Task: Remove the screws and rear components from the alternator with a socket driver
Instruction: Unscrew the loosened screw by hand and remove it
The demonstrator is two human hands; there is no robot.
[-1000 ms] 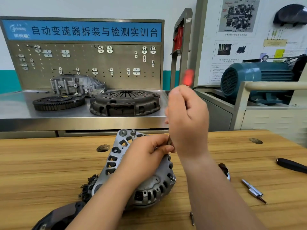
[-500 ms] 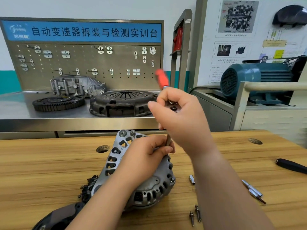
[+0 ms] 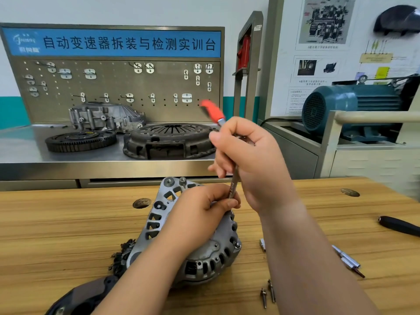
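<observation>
- The black cover [image 3: 79,296] is lying at the near left of the desk [image 3: 56,223], so I'm guessing one rear piece is already off.
- The alternator [image 3: 156,220] is sitting mid-desk with black crumbs [image 3: 122,255] beside it.
- The left hand [image 3: 200,214] is resting on the housing, fingers pinching the shaft low down.
- The socket driver [image 3: 233,187] is leaning up-left. The right hand [image 3: 252,160] is wrapping its fingers around the upper shaft. The tip's hiding, so I can't tell which screw.
- Loose screws [image 3: 268,292] are lying under the right forearm, so a few are out and more are probably waiting.
- Spare bits [image 3: 347,260] and a black handle [image 3: 400,228] are sitting further right, not blocking anything.
</observation>
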